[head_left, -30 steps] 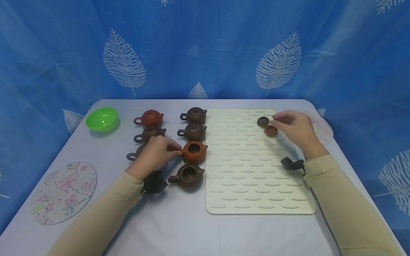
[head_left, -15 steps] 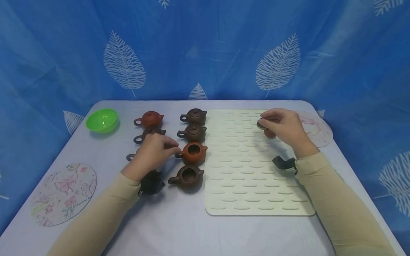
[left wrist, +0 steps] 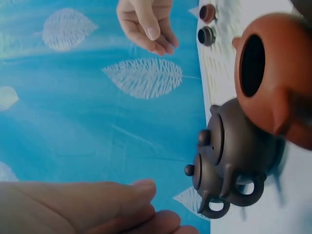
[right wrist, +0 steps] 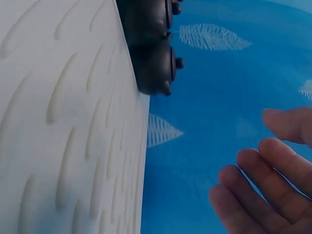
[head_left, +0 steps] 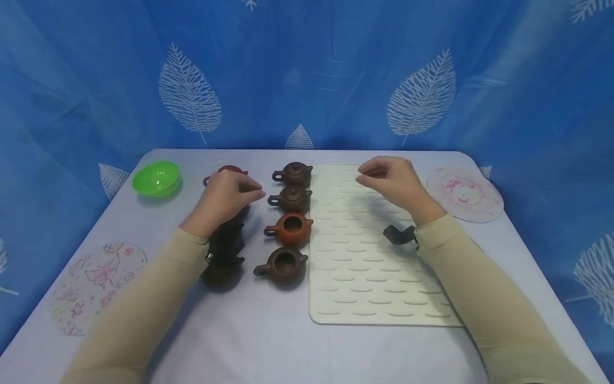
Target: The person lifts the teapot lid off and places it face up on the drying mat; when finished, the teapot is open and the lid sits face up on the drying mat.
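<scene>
Since the two dark lidded pots stand close together, a slow approach seems wisest: steady the nearer dark lidded teapot [head_left: 295, 201] by its handle [left wrist: 246, 200], pinch the knob [left wrist: 204, 137], lift vertically (a sideways pull could nudge the farther dark lidded teapot [head_left: 296, 175]). Both stand beside the left edge of the pale mat [head_left: 350, 250], beyond an orange lidless teapot [head_left: 290, 237]. A reddish lid [left wrist: 207, 13] and a dark lid [left wrist: 205, 36] lie on the mat.

Pose: left hand [head_left: 223, 198] hovers left of the handles, thumb and forefinger parted, nothing pinched. Right hand [head_left: 398, 184] is raised above the mat's far half, fingers loosely curved, thumb apart, grasp empty.
</scene>
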